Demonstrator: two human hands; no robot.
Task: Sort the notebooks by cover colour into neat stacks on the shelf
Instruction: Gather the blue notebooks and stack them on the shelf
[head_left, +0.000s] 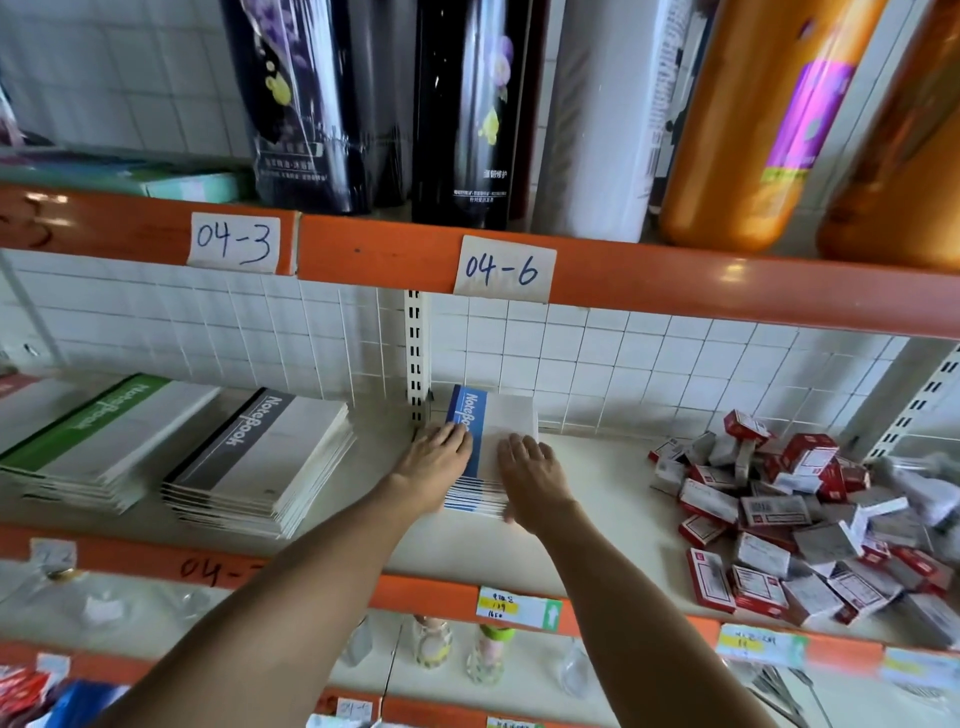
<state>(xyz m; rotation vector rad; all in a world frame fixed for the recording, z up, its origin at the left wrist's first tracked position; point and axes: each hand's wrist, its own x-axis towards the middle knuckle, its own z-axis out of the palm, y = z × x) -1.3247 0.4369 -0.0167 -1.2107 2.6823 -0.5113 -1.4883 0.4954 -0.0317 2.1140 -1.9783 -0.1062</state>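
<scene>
Two flat open hands, left (439, 449) and right (530, 470), press one blue stack (491, 441); two stacks beside.

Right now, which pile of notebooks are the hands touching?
The blue notebook stack, farthest right by the upright post. Both hands, left hand and right hand, rest on it; the green stack and grey stack lie untouched.

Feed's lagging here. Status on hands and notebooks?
Left hand, right hand flat on blue-covered notebook stack. Green-covered stack, grey-covered stack alongside. Nothing blocking.
</scene>
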